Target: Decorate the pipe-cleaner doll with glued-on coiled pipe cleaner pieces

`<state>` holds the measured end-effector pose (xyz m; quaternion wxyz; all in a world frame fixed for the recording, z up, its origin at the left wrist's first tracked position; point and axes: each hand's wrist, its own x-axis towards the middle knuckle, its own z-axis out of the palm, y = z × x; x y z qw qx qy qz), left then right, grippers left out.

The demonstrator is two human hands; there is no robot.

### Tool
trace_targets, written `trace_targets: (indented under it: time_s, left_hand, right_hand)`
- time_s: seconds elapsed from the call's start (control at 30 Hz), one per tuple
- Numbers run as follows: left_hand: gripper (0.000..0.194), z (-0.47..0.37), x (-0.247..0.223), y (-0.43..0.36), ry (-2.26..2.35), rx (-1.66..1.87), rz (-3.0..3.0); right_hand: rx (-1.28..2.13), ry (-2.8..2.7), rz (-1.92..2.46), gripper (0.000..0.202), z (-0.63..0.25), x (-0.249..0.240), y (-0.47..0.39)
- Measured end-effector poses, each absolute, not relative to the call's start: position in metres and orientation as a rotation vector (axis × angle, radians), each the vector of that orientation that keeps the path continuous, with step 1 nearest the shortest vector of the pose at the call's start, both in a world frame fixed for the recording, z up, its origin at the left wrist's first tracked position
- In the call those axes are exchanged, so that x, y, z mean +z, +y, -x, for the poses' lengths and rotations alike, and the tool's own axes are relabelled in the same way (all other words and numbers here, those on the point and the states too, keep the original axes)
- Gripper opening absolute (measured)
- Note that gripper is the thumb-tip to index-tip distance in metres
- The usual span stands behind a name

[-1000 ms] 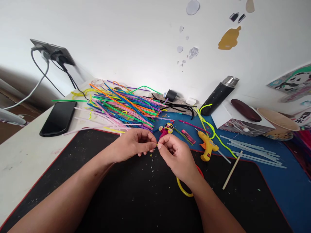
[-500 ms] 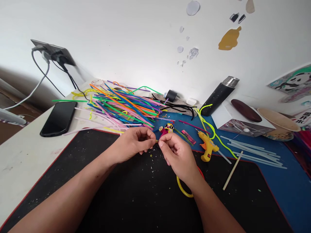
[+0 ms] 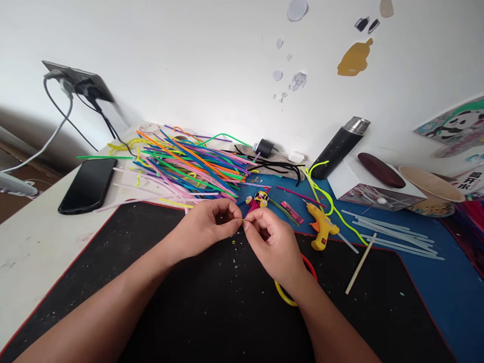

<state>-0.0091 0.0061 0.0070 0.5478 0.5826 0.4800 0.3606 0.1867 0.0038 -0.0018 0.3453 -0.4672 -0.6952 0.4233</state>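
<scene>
Over the black mat (image 3: 196, 312), my left hand (image 3: 212, 224) and my right hand (image 3: 274, 239) meet fingertip to fingertip. Both are closed in a pinch on a tiny yellow piece (image 3: 242, 220), mostly hidden by the fingers. Just below it a small yellow ring (image 3: 233, 242) lies on the mat. A little doll (image 3: 260, 198) with a colourful hat and a dark pink body lies right behind my fingers. Beneath my right wrist a red and yellow hoop (image 3: 284, 295) is partly covered.
A pile of coloured pipe cleaners (image 3: 196, 164) spreads at the back left, near a black phone (image 3: 87, 185). To the right lie a yellow glue gun (image 3: 320, 227), clear glue sticks (image 3: 401, 234) and a pale stick (image 3: 361, 263). Behind stand a black flask (image 3: 338, 148) and a white box (image 3: 351, 179).
My right thumb and fingertips have shifted slightly left, closer to the left ones, covering more of the yellow piece. The whole view has moved slightly; objects on the table stay put.
</scene>
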Motion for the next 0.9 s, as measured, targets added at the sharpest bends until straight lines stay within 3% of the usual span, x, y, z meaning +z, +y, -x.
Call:
trace_targets:
  time_s: [0.9]
  left_hand:
    - [0.009,0.0065,0.0106,-0.0001,1.372,0.734,-1.788]
  right_hand:
    - [0.586,-2.117,1.274,0.008,-0.1843,-0.0114,0.0011]
